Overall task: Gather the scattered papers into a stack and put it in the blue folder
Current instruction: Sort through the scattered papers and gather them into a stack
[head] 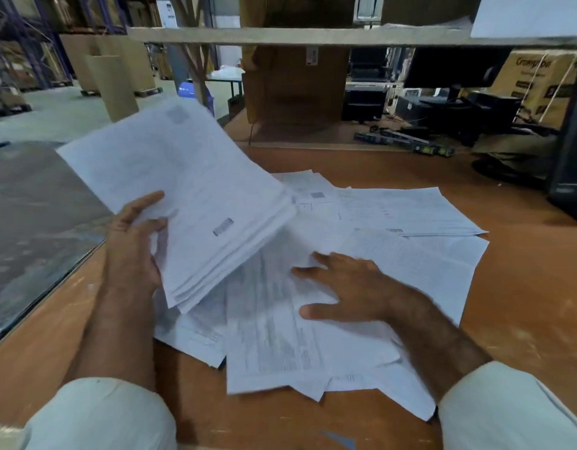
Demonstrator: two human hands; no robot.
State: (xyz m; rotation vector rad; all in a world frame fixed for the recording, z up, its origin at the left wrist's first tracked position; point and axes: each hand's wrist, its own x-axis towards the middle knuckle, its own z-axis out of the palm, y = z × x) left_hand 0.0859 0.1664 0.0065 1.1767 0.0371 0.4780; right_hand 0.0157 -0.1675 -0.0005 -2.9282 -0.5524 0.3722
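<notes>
left hand (131, 241) grips a tilted stack (189, 196) (thumb on top); right hand (342, 290) lies spread, flat on loose papers (410, 261) covering the table (524, 287)

1. "Crompton" in script lettering runs across the brown cardboard box (537, 86) at the far right, partly cut off.
2. Print on the scattered papers (404, 216) and the held stack (196, 190) is too blurred to read.
</notes>
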